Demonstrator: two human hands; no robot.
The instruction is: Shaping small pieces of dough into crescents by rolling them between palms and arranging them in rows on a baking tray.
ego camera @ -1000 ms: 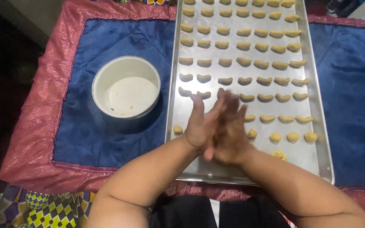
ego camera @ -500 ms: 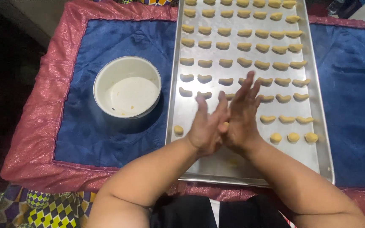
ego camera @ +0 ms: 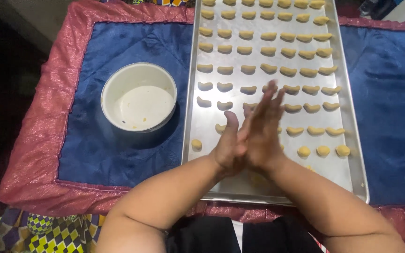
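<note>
Since earlier: right hand [ego camera: 264,136] slid forward across left hand [ego camera: 228,150]. Palms pressed flat together, fingers straight; whether dough lies between, cannot tell. Beneath: metal tray [ego camera: 212,185], three dough balls [ego camera: 323,150] near, rows of curved dough pieces [ego camera: 251,49] beyond. Left: white bowl [ego camera: 139,96] on blue cloth [ego camera: 94,150].

hands: left hand [ego camera: 230,150] and right hand [ego camera: 263,126] pressed palm to palm over the near end of the tray, fingers stretched flat
tray: long metal baking tray [ego camera: 191,112] on a blue cloth [ego camera: 94,150] with a red border
dough: rows of small yellow curved dough pieces [ego camera: 268,51]; three round ones [ego camera: 323,151] near the right hand
bowl: white round bowl [ego camera: 139,97] left of the tray, nearly bare inside
</note>
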